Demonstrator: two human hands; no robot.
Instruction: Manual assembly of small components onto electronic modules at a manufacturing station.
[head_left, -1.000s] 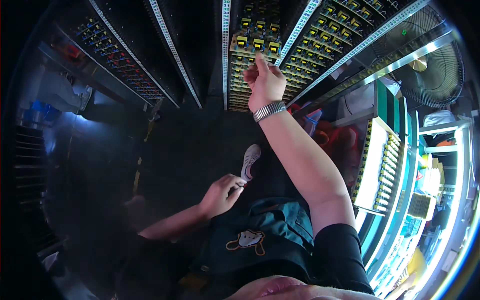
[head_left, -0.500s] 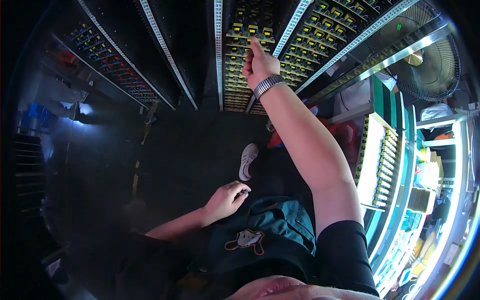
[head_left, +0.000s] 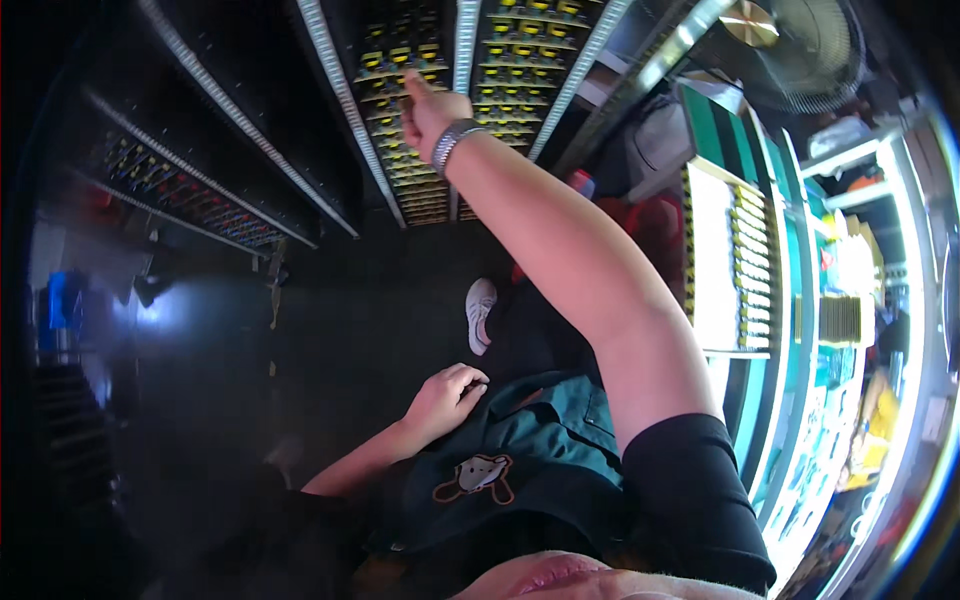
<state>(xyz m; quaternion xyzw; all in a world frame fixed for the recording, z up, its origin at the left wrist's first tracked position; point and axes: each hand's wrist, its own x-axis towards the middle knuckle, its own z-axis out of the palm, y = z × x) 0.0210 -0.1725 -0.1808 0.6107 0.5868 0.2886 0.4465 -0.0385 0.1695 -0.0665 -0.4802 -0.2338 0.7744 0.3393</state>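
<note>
My right hand, with a metal band at the wrist, is stretched out to a tall black rack. Its fingers are curled in, and one raised digit touches the front edge of a circuit board with yellow-topped parts. Nothing shows inside the curled fingers. Below that board, more boards of the same kind sit stacked in slots, partly covered by the hand. My left hand hangs low in front of the dark green apron, fingers curled against the thumb. A small dark spot shows between them, too small to name.
Light numbered strips edge the rack's columns. To the right, a stack of boards stands by a brightly lit shelf unit, with a large fan above. More filled slots are at the far left. My shoe is on the dark floor.
The view has swung, so the rack and shelves appear farther left. My right hand stays at the same board's edge. The left hand keeps its curled pose near the apron.
</note>
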